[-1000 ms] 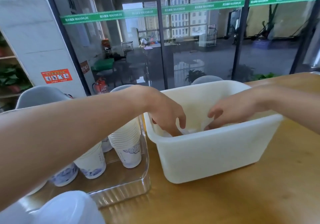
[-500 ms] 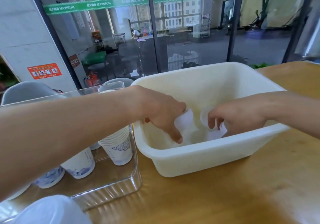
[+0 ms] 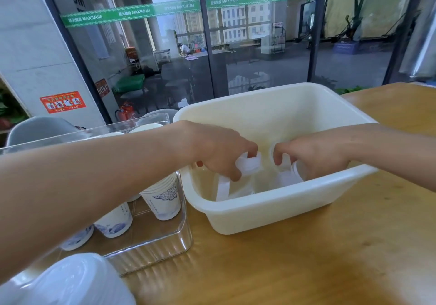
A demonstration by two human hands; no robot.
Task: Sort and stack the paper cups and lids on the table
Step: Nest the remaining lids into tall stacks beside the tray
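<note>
Both my left hand (image 3: 221,153) and right hand (image 3: 313,158) have lifted, fingers curled pinching lids (image 3: 249,164) over the tub (image 3: 271,210); slick plastic could slip.

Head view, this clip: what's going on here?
A person has both hands inside a cream plastic tub on the wooden table. The left hand grips a white lid; the right hand grips more lids. Beside the tub, stacked paper cups stand in a clear tray.
</note>
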